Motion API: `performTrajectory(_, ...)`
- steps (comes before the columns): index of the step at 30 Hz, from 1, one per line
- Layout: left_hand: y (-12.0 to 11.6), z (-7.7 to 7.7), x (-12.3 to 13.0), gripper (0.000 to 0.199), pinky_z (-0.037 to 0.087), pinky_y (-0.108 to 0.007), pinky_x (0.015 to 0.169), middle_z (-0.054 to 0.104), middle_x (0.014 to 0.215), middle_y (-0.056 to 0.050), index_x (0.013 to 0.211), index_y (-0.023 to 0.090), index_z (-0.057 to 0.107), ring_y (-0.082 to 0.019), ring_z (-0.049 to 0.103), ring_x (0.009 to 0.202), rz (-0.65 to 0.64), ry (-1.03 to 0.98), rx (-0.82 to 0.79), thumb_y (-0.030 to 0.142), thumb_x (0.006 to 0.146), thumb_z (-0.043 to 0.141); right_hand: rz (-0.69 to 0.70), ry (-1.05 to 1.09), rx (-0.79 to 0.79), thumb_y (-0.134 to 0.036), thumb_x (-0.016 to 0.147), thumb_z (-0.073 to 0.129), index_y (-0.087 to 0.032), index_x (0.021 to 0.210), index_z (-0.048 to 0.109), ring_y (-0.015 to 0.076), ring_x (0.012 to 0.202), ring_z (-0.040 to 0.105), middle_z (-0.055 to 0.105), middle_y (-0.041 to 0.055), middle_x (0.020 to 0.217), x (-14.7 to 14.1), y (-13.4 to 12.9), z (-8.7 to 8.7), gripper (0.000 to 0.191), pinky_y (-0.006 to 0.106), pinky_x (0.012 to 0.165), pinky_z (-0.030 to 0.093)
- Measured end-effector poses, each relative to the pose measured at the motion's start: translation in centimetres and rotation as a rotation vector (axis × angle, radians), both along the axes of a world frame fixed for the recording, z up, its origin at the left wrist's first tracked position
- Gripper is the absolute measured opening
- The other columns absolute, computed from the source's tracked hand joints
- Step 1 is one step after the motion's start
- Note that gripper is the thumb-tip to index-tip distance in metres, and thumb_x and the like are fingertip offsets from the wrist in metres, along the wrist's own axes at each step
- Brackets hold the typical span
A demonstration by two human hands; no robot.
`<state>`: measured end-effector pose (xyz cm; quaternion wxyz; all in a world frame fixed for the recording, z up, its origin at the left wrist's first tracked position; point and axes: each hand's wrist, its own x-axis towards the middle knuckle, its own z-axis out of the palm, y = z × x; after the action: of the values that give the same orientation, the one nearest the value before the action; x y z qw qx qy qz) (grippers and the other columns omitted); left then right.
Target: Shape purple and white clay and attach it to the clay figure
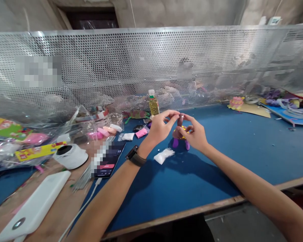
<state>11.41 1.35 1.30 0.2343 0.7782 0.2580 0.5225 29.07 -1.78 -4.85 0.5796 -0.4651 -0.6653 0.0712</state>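
A small modelling-clay figure (180, 125) stands over the blue table, with a tall brown upper part, yellow patches and purple feet. My right hand (197, 134) is closed around its side, thumb and fingers on the brown and yellow parts. At its top, my left hand (162, 126) is pinched; a tiny white bit shows there, but what the left fingertips hold is too small to tell. In front of the figure lies an opened packet of white clay (164, 155), with a small white crumb beside it.
Left of my hands are pink and white clay packets (141, 132), a phone (109, 159) on a cable and a white power bank (35, 205). An oil bottle (153, 104) stands behind, by the perforated metal screen (141, 67). A pink-yellow clay piece (236, 103) sits far right.
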Motion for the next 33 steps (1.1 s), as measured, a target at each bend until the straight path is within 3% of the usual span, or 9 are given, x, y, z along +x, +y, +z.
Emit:
performTrajectory(8, 0.52, -0.19, -0.06, 0.008, 0.053, -0.026, 0.069, 0.08, 0.101, -0.005, 0.095, 0.023, 0.08, -0.017, 0.072, 0.092, -0.037, -0.044, 0.059, 0.028, 0.091, 0.075, 0.002, -0.005, -0.002, -0.044, 0.087, 0.075, -0.025, 0.14, 0.062, 0.0084, 0.055, 0.06, 0.071, 0.011, 0.13, -0.05, -0.01, 0.06, 0.057, 0.03, 0.057, 0.057)
performTrajectory(21, 0.19, 0.24, -0.09, 0.013, 0.056, -0.029, 0.08, 0.078, 0.101, -0.007, 0.1, 0.02, 0.074, -0.018, 0.073, 0.095, -0.028, -0.085, -0.068, 0.029, 0.091, 0.073, 0.027, -0.016, 0.013, -0.043, 0.089, 0.072, -0.026, 0.14, 0.062, 0.012, 0.063, 0.064, 0.072, 0.0098, 0.129, -0.09, -0.16, 0.37, 0.054, 0.032, 0.062, 0.06)
performTrajectory(33, 0.18, -0.08, 0.06, 0.013, 0.052, -0.028, 0.076, 0.072, 0.104, -0.006, 0.099, 0.021, 0.071, -0.017, 0.067, 0.094, 0.02, 0.045, 0.053, 0.03, 0.099, 0.062, 0.039, -0.022, -0.013, -0.043, 0.09, 0.072, -0.026, 0.141, 0.061, 0.0122, 0.065, 0.065, 0.072, 0.0096, 0.13, -0.19, -0.19, 0.43, 0.055, 0.031, 0.062, 0.06)
